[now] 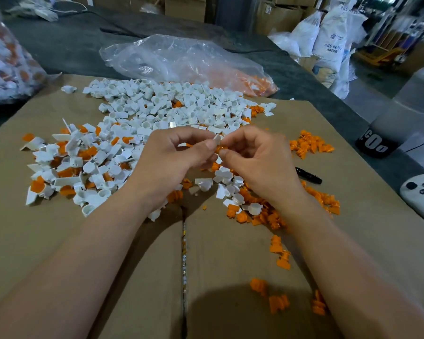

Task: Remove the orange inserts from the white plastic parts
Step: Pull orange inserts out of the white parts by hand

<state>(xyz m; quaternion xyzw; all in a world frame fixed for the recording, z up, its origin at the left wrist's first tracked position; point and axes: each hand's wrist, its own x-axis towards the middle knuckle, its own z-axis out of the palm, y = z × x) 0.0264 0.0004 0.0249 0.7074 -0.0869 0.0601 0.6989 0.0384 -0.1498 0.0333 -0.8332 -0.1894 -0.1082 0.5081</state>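
My left hand (174,157) and my right hand (257,160) meet above the middle of the cardboard. Between their fingertips is one white plastic part (216,139) with an orange insert (220,150) showing just below it. The left thumb and fingers pinch the white part; the right fingers pinch the orange insert. A large heap of white parts (162,106) lies behind the hands. To the left lies a pile of white parts with orange inserts still in them (66,165). Loose orange inserts (309,144) lie scattered on the right and near me.
Cardboard sheets (353,241) cover the table, with a seam running toward me. A clear bag (181,57) holding orange pieces lies behind; another full bag (8,64) is far left. A black marker (308,175) and a white device (421,194) lie right.
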